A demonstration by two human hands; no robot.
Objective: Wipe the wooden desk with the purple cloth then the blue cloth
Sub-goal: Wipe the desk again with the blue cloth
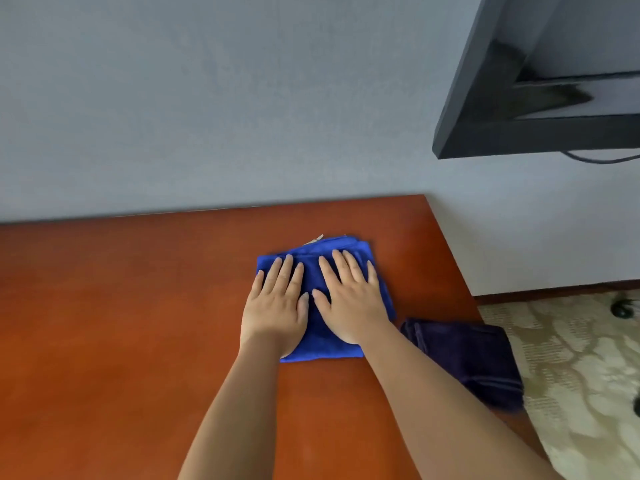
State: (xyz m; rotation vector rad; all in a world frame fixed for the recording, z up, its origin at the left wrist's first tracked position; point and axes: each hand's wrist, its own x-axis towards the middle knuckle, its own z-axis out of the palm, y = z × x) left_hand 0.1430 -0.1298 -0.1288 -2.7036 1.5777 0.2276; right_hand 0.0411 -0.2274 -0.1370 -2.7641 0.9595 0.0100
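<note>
Step in hand looks like the second pass: blue cloth (pixel 322 303) is under both palms, purple cloth (pixel 464 362) is parked aside.

Left hand (pixel 277 303) lies flat on the blue cloth's left half, fingers straight and close together, pressing down, nothing gripped. Right hand (pixel 349 296) is the same on the right half: fingers extended and slightly spread, palm down, not curled round the fabric. Thumbs nearly meet in the middle.

Blue cloth is folded into a rough square, sitting on the wooden desk (pixel 121 323) toward its far right corner, a little in from the back edge along the wall (pixel 207 98). A pale tag pokes out at its far edge.

Purple cloth is folded too, at the desk's right edge, just beside the blue one's near right corner. Its outer side seems to reach or overhang the edge above the patterned carpet (pixel 571 358); can't tell for sure.

Dark monitor (pixel 540 98) hangs at upper right, clear of the desk.

Next move, my read: keep flat pressure and slide the cloth leftward across the large bare stretch of desk. Watch that the right forearm doesn't knock the purple cloth off the edge.
</note>
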